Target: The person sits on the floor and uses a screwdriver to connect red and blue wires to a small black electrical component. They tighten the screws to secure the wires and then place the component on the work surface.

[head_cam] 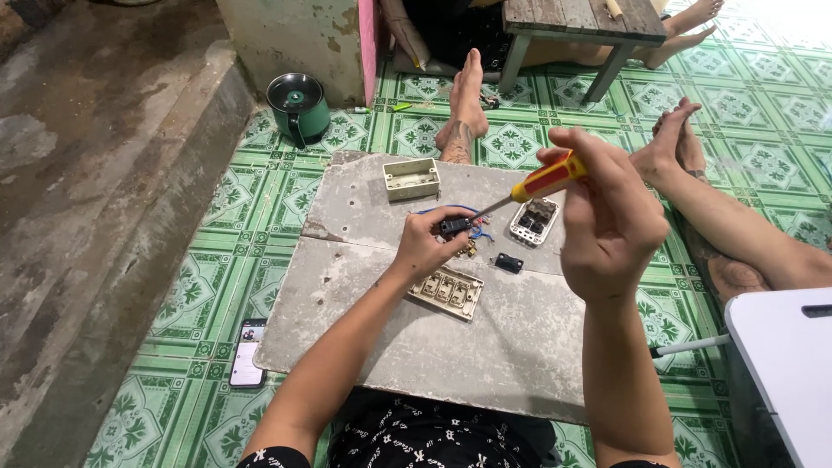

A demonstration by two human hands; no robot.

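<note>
My left hand (425, 243) pinches a small black switch module (454, 227) with blue wires (472, 211) trailing from it. In my right hand (607, 217) I grip a screwdriver (542, 182) with a red and yellow handle, its tip touching the module. Both hands hover over a grey concrete slab (407, 329). On the slab lie a beige switch plate (447, 292), a loose black module (509, 263), a white frame with modules (534, 221) and a beige wall box (411, 178).
A phone (249, 353) lies on the green patterned tiles left of the slab. A green pot (298, 106) stands by a pillar at the back. Another person's feet (464, 113) and a wooden stool (576, 26) are beyond the slab. A white table edge (784, 364) is at the right.
</note>
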